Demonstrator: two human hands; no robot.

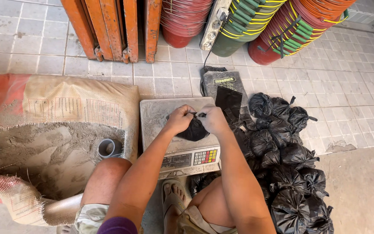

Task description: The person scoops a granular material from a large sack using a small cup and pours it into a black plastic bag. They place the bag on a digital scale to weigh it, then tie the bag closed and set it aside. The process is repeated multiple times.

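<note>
Black plastic bag (pixel 194 131) on scale (pixel 152 117), neck upward, both hands' fingers (pixel 190 111) pinching it

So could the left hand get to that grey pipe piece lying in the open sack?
Probably yes: the grey pipe piece lies uncovered by the left knee, but the left hand is busy with the black bag on the scale.

Both forearms reach forward, left hand (pixel 179 120) and right hand (pixel 213 120) pinched together.
</note>
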